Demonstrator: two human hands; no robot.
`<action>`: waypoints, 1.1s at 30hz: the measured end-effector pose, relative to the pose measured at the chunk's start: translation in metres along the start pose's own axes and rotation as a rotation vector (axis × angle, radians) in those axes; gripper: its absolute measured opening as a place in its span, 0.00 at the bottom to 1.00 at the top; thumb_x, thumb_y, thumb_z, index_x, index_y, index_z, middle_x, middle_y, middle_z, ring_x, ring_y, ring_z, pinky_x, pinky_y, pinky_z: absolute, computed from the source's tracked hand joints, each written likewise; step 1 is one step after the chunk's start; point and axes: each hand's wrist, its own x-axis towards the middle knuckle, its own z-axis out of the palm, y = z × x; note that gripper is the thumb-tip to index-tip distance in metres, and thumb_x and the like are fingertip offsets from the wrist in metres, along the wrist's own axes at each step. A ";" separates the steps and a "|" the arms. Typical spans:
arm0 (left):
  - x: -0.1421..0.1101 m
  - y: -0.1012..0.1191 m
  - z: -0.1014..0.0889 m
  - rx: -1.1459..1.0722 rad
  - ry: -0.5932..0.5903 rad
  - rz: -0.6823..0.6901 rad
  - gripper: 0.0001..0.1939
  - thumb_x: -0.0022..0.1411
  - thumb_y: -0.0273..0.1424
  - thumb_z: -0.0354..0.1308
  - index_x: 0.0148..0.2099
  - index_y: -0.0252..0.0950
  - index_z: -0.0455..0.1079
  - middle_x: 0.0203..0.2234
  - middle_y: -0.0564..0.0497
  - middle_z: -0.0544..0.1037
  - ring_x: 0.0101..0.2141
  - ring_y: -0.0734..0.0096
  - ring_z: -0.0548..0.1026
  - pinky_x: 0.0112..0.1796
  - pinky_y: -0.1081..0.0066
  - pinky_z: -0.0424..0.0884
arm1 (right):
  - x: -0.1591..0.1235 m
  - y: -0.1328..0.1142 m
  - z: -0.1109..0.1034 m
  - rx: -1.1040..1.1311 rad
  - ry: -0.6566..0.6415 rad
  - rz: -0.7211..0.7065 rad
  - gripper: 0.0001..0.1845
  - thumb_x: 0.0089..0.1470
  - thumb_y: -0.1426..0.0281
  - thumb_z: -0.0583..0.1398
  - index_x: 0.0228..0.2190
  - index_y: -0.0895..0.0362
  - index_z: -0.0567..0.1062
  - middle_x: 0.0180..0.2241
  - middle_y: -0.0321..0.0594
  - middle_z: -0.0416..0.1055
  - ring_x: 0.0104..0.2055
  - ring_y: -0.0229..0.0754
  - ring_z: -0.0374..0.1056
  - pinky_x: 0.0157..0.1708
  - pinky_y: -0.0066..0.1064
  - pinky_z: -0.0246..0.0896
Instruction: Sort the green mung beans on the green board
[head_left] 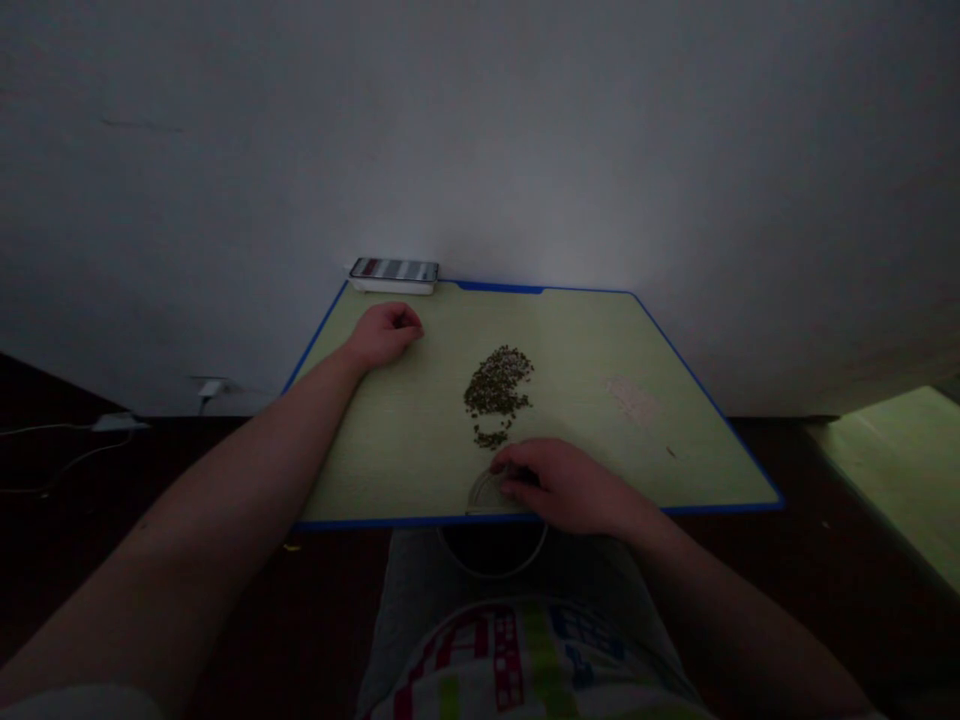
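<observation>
A pile of small dark green seeds [498, 390] lies in the middle of a pale green table [420, 440] with a blue rim. My left hand [384, 333] rests on the table at the far left, fingers curled into a loose fist, holding nothing that I can see. My right hand [564, 485] lies at the table's near edge, fingertips on the rim of a clear round bowl [495, 540] that sticks out over the edge. A few seeds sit just beyond those fingertips.
A phone [394, 270] lies on a white block at the table's far left corner, against the grey wall. A pale smudge [634, 398] marks the table's right side. A second green surface [900, 470] stands at the right. Cables and a plug [210, 388] lie on the dark floor at left.
</observation>
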 end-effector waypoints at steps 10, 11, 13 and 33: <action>0.000 0.002 0.000 -0.016 -0.010 -0.016 0.08 0.45 0.33 0.58 0.29 0.34 0.70 0.20 0.53 0.70 0.23 0.74 0.65 0.25 0.73 0.60 | 0.004 -0.012 0.005 0.066 0.079 -0.088 0.12 0.58 0.74 0.55 0.43 0.57 0.74 0.40 0.42 0.75 0.40 0.41 0.69 0.41 0.32 0.61; -0.001 0.002 0.000 -0.014 -0.010 -0.017 0.08 0.45 0.33 0.58 0.29 0.35 0.70 0.20 0.53 0.69 0.23 0.74 0.65 0.25 0.73 0.60 | 0.007 -0.016 0.007 0.057 0.089 -0.122 0.12 0.58 0.75 0.54 0.43 0.58 0.74 0.41 0.43 0.75 0.42 0.41 0.68 0.43 0.32 0.61; -0.001 0.003 -0.001 -0.019 -0.012 -0.018 0.08 0.45 0.33 0.58 0.29 0.35 0.70 0.20 0.54 0.69 0.23 0.74 0.65 0.25 0.73 0.60 | 0.012 -0.025 0.011 0.024 0.092 -0.189 0.15 0.57 0.78 0.53 0.44 0.59 0.74 0.42 0.45 0.74 0.44 0.42 0.67 0.46 0.33 0.60; -0.003 0.007 -0.002 -0.026 -0.012 -0.032 0.07 0.45 0.33 0.59 0.29 0.35 0.70 0.19 0.54 0.69 0.24 0.74 0.65 0.26 0.73 0.61 | -0.029 -0.007 0.009 0.067 0.097 -0.068 0.15 0.58 0.78 0.52 0.44 0.56 0.72 0.42 0.43 0.73 0.44 0.41 0.68 0.46 0.35 0.64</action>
